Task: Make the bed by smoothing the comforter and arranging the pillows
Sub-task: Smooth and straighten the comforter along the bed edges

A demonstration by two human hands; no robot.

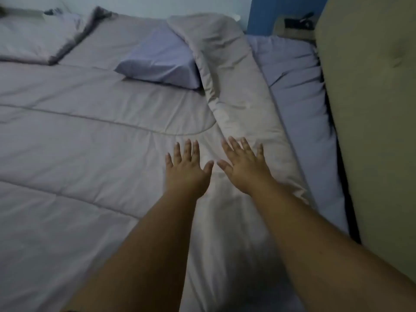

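Across the bed we see a blue pillow (161,61) lying on top of the comforter (78,136), its right end tucked under a long folded-back roll of that same comforter (238,95), which runs from the far wall down toward our hands. Another pillow (33,41) lies at the far left corner, slightly blurred. Right of the roll, the blue sheet (299,91) on the mattress is bare and wrinkled, and just beside it stands a padded beige headboard (371,109). Some small dark things sit on a ledge (297,23) behind the headboard; we cannot tell what they are. Pale wall closes the far side, with a deeper blue panel (263,14) at the corner.

Both our bare forearms reach forward. Our left hand (185,170) lies palm down on the flat comforter, fingers spread and released, holding nothing. Our right hand (244,164) is just beside it, thumbs nearly touching, also flat and splayed, resting on the lower end of the roll.
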